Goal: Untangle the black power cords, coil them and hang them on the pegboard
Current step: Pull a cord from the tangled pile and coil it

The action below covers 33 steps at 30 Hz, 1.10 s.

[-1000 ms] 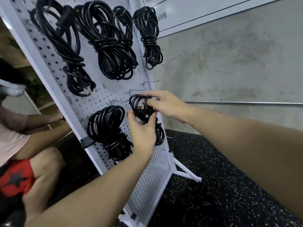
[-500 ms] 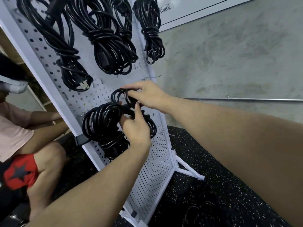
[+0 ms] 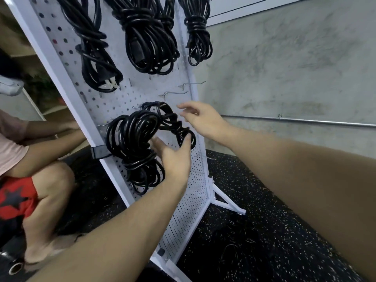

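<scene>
Right now, from the head camera, the white pegboard (image 3: pixel 114 102) leans on its stand, with black coiled power cords hanging from its hooks. Along the top row hang a coil with a pronged plug (image 3: pixel 97 64), a fat double bundle (image 3: pixel 148 41) and a slimmer tied coil (image 3: pixel 198 35) at the board's right edge. Lower down, a big coil (image 3: pixel 132 143) hangs near the left frame, and just beside it, touching it, a smaller coil (image 3: pixel 173 123) hangs with its top loop over a hook.

The left hand (image 3: pixel 175 159) is raised under the smaller coil, fingers fairly straight and spread, one fingertip touching the coil's lower loop and the thumb side close to the big coil; it does not grip anything. The right hand (image 3: pixel 203 121) hovers just to the right of the smaller coil, fingers loose and spread, clear of the cord and holding nothing.

Two bare metal hooks (image 3: pixel 179 91) stick out above the right hand. A white sign (image 3: pixel 244 5) on the grey wall is cut off at the top; no writing on it can be read. At left another person (image 3: pixel 30 159) crouches in red shorts with a dark star. More loose cords (image 3: pixel 234 251) lie on the black speckled floor.
</scene>
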### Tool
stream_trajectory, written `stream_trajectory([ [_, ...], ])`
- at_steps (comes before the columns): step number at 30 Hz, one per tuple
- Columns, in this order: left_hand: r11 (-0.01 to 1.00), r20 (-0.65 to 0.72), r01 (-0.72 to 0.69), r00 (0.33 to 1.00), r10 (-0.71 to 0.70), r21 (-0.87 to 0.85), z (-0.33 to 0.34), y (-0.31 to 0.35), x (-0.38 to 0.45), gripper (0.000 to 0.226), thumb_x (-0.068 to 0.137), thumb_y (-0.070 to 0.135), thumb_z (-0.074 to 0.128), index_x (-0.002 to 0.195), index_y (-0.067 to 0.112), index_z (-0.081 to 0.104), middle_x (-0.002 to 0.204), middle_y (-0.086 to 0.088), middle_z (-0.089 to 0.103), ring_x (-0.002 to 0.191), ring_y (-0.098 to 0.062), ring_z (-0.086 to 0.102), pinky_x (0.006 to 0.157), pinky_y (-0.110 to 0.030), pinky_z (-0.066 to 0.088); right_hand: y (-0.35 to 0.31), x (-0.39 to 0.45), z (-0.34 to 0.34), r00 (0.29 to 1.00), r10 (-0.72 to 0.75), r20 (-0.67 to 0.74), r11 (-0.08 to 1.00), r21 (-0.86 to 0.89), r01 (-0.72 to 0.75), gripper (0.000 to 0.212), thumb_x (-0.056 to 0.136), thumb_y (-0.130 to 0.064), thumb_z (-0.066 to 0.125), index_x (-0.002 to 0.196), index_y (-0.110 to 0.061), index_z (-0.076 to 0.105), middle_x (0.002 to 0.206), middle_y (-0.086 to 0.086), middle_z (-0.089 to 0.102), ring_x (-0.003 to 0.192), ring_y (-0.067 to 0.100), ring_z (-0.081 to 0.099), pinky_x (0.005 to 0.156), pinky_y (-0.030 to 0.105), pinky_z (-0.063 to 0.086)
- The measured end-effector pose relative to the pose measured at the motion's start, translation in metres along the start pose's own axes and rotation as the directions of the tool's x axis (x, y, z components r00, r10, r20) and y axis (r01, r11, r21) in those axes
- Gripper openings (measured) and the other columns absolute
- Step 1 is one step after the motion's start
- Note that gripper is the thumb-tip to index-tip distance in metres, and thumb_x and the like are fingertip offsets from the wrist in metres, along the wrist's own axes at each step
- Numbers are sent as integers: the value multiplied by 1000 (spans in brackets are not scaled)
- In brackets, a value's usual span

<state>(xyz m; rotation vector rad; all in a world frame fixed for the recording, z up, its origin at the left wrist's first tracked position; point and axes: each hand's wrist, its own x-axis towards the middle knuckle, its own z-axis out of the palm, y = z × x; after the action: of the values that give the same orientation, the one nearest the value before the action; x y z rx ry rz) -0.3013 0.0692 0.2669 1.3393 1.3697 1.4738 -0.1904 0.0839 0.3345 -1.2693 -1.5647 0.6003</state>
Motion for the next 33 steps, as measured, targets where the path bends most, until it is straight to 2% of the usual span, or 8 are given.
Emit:
stream_trajectory([
  [2,999,95,31,995,-33,19,-3,-9,-18,112,93,38,74,161,33,-13,171,2,-6,158,-15,1,128,-41,9,9,-18,-6,998,49,-49,999,-8,-49,32,104,-17,52,133,-22,64,126,0,67,112,20,65,95,24,50],
  [7,956,169,291,941,-292,35,-8,-36,-33,80,96,25,71,161,16,25,123,-8,63,109,-19,64,103,-35,45,45,-68,-18,973,228,35,950,-227,-214,33,105,-19,51,136,-23,59,127,4,64,71,18,62,56,23,54],
  [11,846,467,458,705,-533,274,-13,-75,-30,45,95,22,72,135,12,54,132,-8,58,110,-26,66,96,-42,58,89,-101,-12,900,432,65,872,-286,-398,20,103,-20,56,121,-23,65,111,9,69,85,26,62,86,52,58],
  [15,823,623,222,560,-546,523,-2,-127,-29,32,96,21,73,125,17,59,110,-9,69,92,-23,67,78,-33,58,146,-122,4,830,548,107,788,-400,-468,24,99,-15,58,120,-17,69,91,0,66,74,19,62,75,40,60],
  [18,778,643,105,501,-579,619,16,-172,-27,28,92,22,77,116,15,64,101,-11,70,85,-22,66,76,-36,59,201,-136,21,736,653,178,721,-444,-532,28,99,-17,56,125,-18,66,111,7,67,85,28,69,71,37,62],
  [26,667,726,-299,382,-571,682,68,-300,-23,54,85,26,81,131,15,54,130,-6,58,109,-21,60,90,-31,50,337,-170,63,594,766,247,617,-542,-570,19,94,-13,60,112,-19,64,98,0,64,88,21,63,70,27,52],
  [29,615,730,-393,374,-572,683,74,-333,-21,76,84,31,81,147,16,41,144,-5,37,125,-25,52,100,-33,46,370,-178,71,585,765,271,620,-558,-552,27,91,-12,62,119,-14,60,107,3,64,101,23,62,85,28,47],
  [33,574,741,-471,381,-553,670,84,-356,-16,79,81,43,81,146,19,44,141,-5,41,126,-26,51,105,-42,46,390,-182,73,655,735,174,617,-571,-541,60,79,-27,77,128,-23,42,121,1,47,110,23,52,95,38,49],
])
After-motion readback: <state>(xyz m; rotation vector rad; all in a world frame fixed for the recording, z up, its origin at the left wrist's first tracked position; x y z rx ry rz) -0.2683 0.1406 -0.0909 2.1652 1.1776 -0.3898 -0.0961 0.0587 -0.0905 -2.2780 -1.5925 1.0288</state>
